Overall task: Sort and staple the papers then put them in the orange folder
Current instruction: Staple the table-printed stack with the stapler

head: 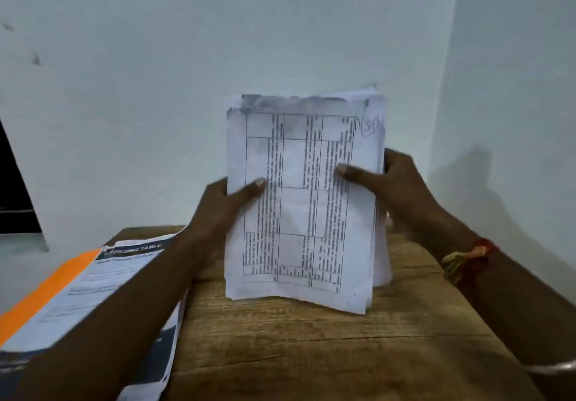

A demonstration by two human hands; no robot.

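Well, the folder (43, 294), orange, lies flat out to the left of the left forearm, with printed sheets (93, 288) on top of it; whether anything is inside, I cannot tell. The left hand (223, 204) pinches the left edge of the papers (305, 213), thumb across the front, fingers behind. The right hand (392, 182) pinches the right edge likewise. Between the hands the stack stands upright over the table (311, 354), long axis vertical, printed face toward the person.
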